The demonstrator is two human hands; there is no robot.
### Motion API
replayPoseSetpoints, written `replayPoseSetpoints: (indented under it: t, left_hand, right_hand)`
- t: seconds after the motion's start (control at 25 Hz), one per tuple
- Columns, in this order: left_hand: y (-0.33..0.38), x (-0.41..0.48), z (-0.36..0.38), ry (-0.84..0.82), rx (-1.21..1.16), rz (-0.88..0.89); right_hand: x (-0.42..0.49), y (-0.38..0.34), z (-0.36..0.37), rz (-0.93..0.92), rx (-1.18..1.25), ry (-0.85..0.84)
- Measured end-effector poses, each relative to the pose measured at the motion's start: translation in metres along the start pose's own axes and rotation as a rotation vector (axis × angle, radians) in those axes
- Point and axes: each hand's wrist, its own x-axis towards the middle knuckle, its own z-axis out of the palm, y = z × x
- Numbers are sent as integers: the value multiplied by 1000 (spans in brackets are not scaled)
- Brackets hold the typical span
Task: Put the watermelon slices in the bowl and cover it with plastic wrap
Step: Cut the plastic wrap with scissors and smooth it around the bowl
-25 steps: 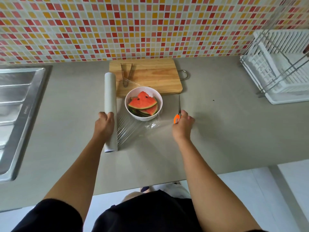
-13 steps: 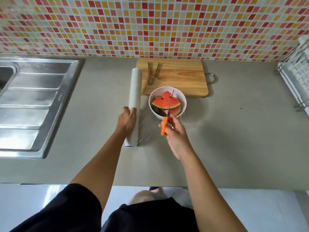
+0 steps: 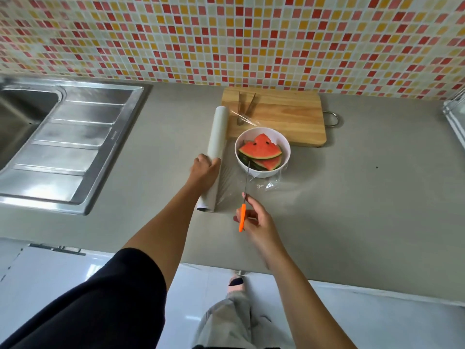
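Observation:
A white bowl (image 3: pixel 281 162) on the grey counter holds several red watermelon slices (image 3: pixel 260 151). Left of it lies a white roll of plastic wrap (image 3: pixel 216 137), and my left hand (image 3: pixel 205 170) grips the roll's near half. A clear sheet of wrap (image 3: pixel 269 185) runs from the roll across the counter under and around the bowl. My right hand (image 3: pixel 254 217) holds orange-handled scissors (image 3: pixel 242 217) in front of the bowl. Their thin blades point away from me, with the tips at the bowl's near rim.
A wooden cutting board (image 3: pixel 289 117) with metal tongs (image 3: pixel 245 109) on it lies behind the bowl against the tiled wall. A steel sink and drainer (image 3: pixel 65 142) fill the left side. A white dish rack (image 3: pixel 455 122) shows at the right edge.
My right hand picked the scissors up from the counter right of the bowl, brought them over the bowl, then drew them back toward me. The left hand stays on the roll.

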Motion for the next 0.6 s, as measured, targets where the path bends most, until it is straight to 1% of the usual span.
replayPoseSetpoints:
  t: [0.12, 0.28, 0.4, 0.52, 0.6]
  left_hand:
    - [2, -3, 1, -17, 18, -29]
    - [4, -5, -5, -63, 176, -60]
    - [-12, -16, -12, -46, 145, -53]
    - [-32, -32, -5, -91, 221, -4]
    - [-37, -39, -1, -57, 150, 11]
  right_hand:
    - [-7, 14, 6, 44, -9, -39]
    - [-13, 27, 23, 72, -16, -69]
    - [-14, 32, 33, 92, -37, -82]
    - [-14, 34, 38, 92, -22, -45]
    - [-16, 37, 39, 99, -8, -21]
